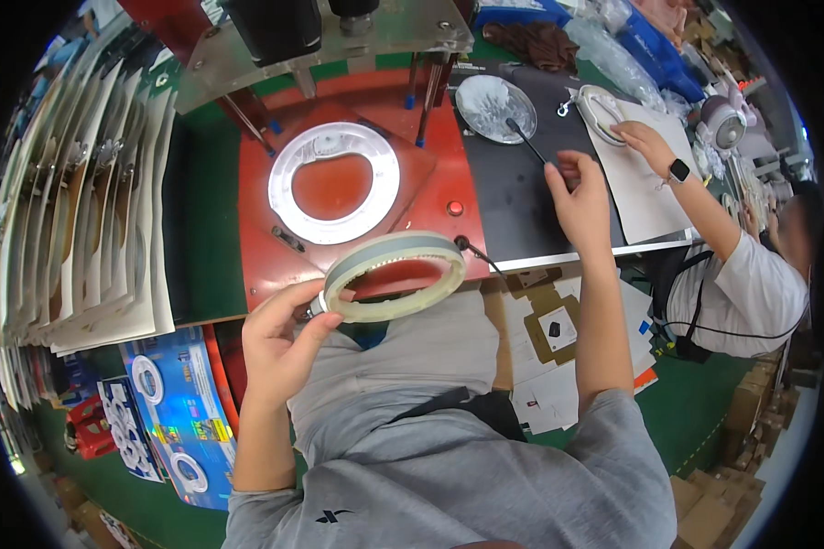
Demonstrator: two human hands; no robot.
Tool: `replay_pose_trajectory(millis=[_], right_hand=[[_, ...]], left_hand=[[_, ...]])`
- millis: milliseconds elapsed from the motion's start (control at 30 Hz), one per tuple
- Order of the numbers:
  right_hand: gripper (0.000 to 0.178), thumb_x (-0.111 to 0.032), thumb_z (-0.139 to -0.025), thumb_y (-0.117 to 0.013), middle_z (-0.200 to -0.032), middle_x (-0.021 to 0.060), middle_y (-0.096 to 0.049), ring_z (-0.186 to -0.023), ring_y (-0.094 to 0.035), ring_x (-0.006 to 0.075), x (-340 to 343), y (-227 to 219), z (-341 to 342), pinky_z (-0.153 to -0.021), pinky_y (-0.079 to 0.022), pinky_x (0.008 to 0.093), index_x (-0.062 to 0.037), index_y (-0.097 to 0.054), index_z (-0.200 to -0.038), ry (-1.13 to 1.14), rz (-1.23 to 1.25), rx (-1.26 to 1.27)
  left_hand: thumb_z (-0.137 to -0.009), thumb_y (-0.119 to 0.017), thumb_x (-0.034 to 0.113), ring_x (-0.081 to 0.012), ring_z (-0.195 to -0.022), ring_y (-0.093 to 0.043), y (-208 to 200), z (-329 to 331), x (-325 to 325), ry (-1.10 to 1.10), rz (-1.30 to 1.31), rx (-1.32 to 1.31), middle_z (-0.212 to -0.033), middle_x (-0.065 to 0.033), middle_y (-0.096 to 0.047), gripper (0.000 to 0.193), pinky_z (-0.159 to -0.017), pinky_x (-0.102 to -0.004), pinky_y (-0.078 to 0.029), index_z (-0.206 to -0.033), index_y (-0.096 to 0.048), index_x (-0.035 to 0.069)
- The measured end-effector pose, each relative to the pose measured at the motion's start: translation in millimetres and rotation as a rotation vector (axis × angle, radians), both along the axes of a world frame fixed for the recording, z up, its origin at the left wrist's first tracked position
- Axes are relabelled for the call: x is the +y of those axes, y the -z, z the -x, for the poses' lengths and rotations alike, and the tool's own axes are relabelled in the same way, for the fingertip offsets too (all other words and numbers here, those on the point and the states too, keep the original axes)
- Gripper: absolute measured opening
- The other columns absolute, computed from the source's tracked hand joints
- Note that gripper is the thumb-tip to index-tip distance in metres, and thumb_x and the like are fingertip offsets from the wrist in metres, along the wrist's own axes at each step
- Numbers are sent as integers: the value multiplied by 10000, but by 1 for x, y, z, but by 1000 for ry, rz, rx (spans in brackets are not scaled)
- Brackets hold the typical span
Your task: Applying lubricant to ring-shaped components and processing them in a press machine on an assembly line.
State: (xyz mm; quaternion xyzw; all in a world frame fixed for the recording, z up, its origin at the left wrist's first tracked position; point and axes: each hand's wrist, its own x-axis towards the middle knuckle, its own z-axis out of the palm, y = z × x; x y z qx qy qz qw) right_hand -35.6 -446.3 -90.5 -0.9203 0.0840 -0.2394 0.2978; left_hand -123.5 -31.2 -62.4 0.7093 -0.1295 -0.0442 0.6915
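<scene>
My left hand point(284, 346) pinches the near-left edge of a pale ring-shaped housing point(389, 249) with a grey band, tilted in the air over my lap. In my right hand point(584, 203) is a thin black-handled stick point(529, 144), perhaps a brush. It slants down into a round dish point(501, 130) holding white paste; its tip is partly lost in the dish. A flat, shiny white ring point(285, 188) lies on the red base point(430, 197) of a machine, beyond the housing.
The machine's clear plate point(412, 38) overhangs the red base on posts. Many upright sheets point(92, 210) stand at left. A co-worker's hand point(645, 145) touches a white ring point(601, 112) on a pale board point(655, 201) at right. Papers and cardboard point(545, 329) lie below the table edge.
</scene>
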Motion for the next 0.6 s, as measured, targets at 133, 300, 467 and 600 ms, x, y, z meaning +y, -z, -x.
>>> replay_pose_trajectory(millis=[133, 300, 467, 600], right_hand=[[206, -154, -970, -741, -1016, 161, -706, -926, -694, 290, -8, 3, -5, -833, -550, 399, 18, -691, -1072, 2, 220, 103], [205, -167, -976, -735, -919, 164, -756, -839, -732, 309, -4, -9, -28, -786, -570, 393, 18, -695, -1055, 77, -145, -5], [189, -203, -981, -724, -967, 153, -762, -895, -741, 323, 2, -15, -48, -790, -568, 386, -31, -740, -1058, 3, 135, -78], [179, -205, -981, -722, -960, 140, -758, -874, -727, 341, 0, -13, -43, -773, -565, 406, -42, -751, -1049, -4, 254, -67]], left_hand=[[-901, -727, -103, -213, -1057, -730, 3, -1, 4, -18, 34, 20, -1146, -166, -761, 361, -944, -320, -575, -1258, -682, -88], [-899, -727, -105, -217, -1066, -726, 3, -2, 4, -7, 43, 44, -1143, -169, -761, 362, -950, -324, -572, -1258, -679, -96], [-898, -729, -105, -216, -1072, -720, 8, -1, 6, -16, 52, 39, -1151, -170, -758, 368, -949, -330, -569, -1263, -678, -102], [-888, -742, -105, -211, -1073, -715, 13, 2, 10, -45, 74, 33, -1193, -166, -736, 384, -954, -326, -564, -1268, -685, -96]])
